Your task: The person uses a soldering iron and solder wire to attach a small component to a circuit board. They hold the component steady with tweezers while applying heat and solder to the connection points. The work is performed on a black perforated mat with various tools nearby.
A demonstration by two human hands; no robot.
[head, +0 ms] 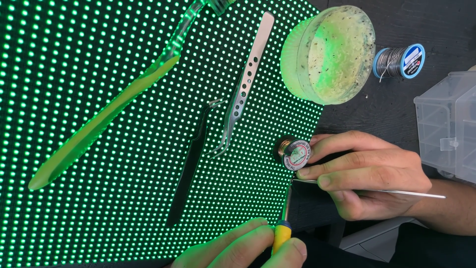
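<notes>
A dark, wood-grained bench top point(396, 109) runs under everything. Most of it is covered by a large flat display panel point(99, 149) of small glowing green dots in a close grid, which fills the left and centre of the view.

On the panel lie a long toothbrush-like brush with a pale handle point(104, 119), slanting from lower left to upper right, a pair of silver metal tweezers with holes along the body point(245, 84), and a pair of slim black tweezers point(191, 168) just beside them. A round, shallow tub of pale, speckled paste point(329, 52) sits at the panel's upper right edge. A clear plastic compartment box point(446, 126) stands at the far right, with a blue-ended spool of solder wire point(401, 60) above it.

The right hand point(372, 176) rests at the panel's right edge, its fingers pinched on a thin silver needle-like tool point(377, 190) that lies almost level, tip pointing left towards the panel's edge. A small dark reel with a round label point(293, 153) touches those fingertips.

The left hand point(243, 248), at the bottom, is pressed round a yellow-handled pointed tool point(281, 233), its shaft running up the panel's edge towards the needle tip. The two tips nearly meet.
</notes>
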